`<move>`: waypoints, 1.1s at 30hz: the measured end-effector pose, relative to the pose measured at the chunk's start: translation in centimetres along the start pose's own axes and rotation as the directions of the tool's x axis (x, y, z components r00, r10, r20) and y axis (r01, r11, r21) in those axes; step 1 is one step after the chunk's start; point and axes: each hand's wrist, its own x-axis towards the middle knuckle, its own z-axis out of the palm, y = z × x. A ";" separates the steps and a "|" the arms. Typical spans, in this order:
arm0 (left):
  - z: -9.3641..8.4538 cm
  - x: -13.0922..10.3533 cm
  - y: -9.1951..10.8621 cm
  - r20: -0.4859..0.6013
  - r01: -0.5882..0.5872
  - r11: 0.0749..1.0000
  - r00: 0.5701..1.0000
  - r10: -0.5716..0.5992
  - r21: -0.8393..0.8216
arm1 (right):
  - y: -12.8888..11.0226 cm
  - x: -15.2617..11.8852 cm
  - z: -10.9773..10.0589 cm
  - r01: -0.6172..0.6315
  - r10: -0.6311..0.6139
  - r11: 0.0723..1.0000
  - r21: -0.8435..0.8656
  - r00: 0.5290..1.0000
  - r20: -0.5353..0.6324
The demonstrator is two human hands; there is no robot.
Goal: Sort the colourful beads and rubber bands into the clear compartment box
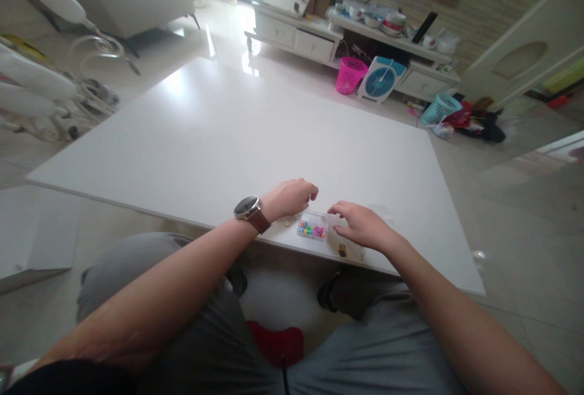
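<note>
A small clear plastic box (pixel 312 226) lies near the front edge of the white table (pixel 274 133). Blue, green, yellow and orange pieces fill its left side, and pink-purple pieces its right. Just above the box's upper left is my left hand (pixel 292 196), its fingers bent downward and their tips partly hidden. My right hand (pixel 360 223) is at the box's right side, fingers apart and holding nothing. Below that hand sits a small black and yellow object (pixel 342 251). Something thin and clear (pixel 379 212) lies beyond my right wrist.
Beyond the table are a pink basket (pixel 350 75), a blue and white fan (pixel 381 80), a teal basket (pixel 440 109) and a low cabinet (pixel 314 45). A red object (pixel 278 343) is between my legs.
</note>
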 end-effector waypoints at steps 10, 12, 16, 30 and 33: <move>-0.2 -0.6 -3.3 0.090 0.208 0.970 0.971 -0.220 0.122 | -0.5 0.0 -0.3 0.004 -0.005 0.999 0.033 1.000 0.014; 0.1 -0.4 -3.1 0.103 0.205 0.971 0.970 -0.219 0.125 | -0.6 0.0 -0.3 0.005 -0.006 0.999 0.035 1.000 0.016; 0.7 0.0 -2.4 0.138 0.200 0.970 0.966 -0.220 0.141 | -0.6 0.0 -0.2 0.000 -0.001 0.999 0.040 1.000 0.021; 1.2 0.4 -1.7 0.179 0.167 0.960 0.961 -0.209 0.226 | -0.9 -0.1 -0.2 0.024 -0.025 0.999 0.040 0.999 0.023; 0.5 0.4 -1.7 0.168 0.168 0.960 0.964 -0.207 0.225 | -0.9 -0.2 -0.2 0.026 -0.027 0.998 0.049 1.000 0.013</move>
